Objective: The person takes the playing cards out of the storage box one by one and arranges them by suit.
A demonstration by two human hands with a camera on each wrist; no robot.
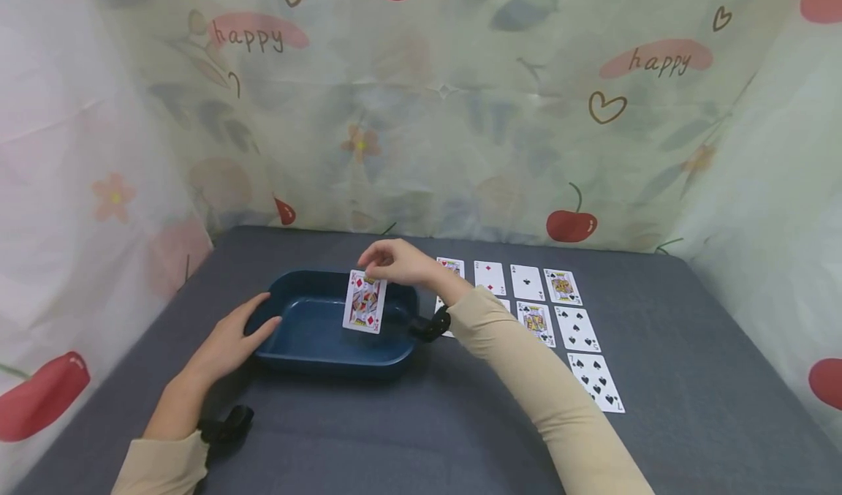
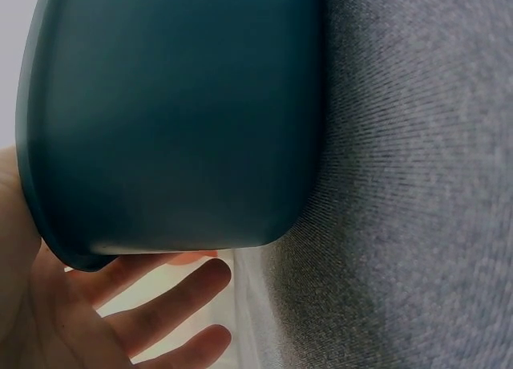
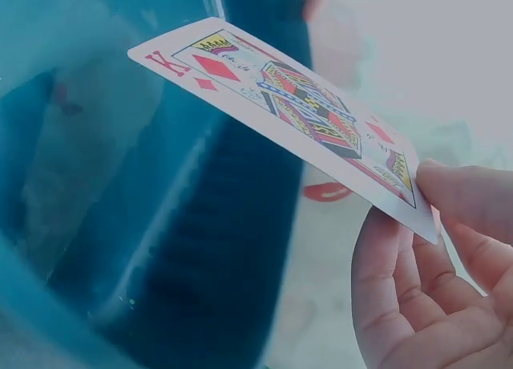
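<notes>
My right hand [image 1: 397, 262] pinches a king of diamonds playing card [image 1: 364, 306] by its top edge, thumb on one side and fingers on the other. Face out and tilted, the card hangs over the dark blue dish [image 1: 316, 365], and its printed face shows clearly in the right wrist view. At the dish's left end, my left hand [image 1: 226, 340] holds the rim, with the thumb over it and the other fingers spread along the outside. The dish stands on the dark grey cloth.
Right of the dish lie face-up cards in rows, among them a two of diamonds [image 1: 490, 277], a spade court card [image 1: 563, 287] and a seven of spades [image 1: 596, 382]. My right forearm covers some of them. A printed curtain [image 1: 447, 151] encloses the table's back and sides.
</notes>
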